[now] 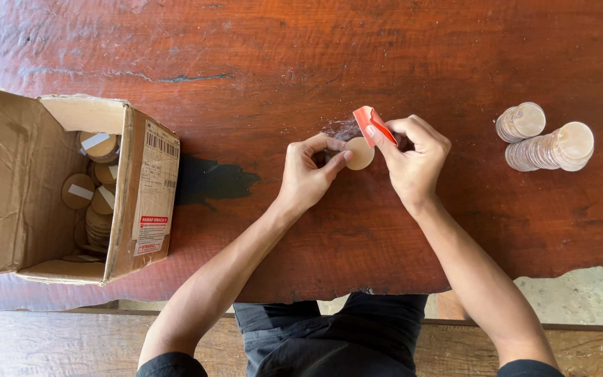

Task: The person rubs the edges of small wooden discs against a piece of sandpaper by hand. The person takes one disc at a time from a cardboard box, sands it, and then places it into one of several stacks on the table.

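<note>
A big brown cardboard box (50,188) lies on its side far out to the left of the hands, and it is open at the top, so you can see a heap of flat round wooden discs (95,202) inside, some with a pale strip of tape on them. Far out to the right of the hands lie two stacks of round wooden discs (546,139), tipped over on their sides and touching each other. All of it sits on a dark red-brown wooden table (259,63), and a pale wooden bench (43,342) runs below the hands, nearer the person.
</note>
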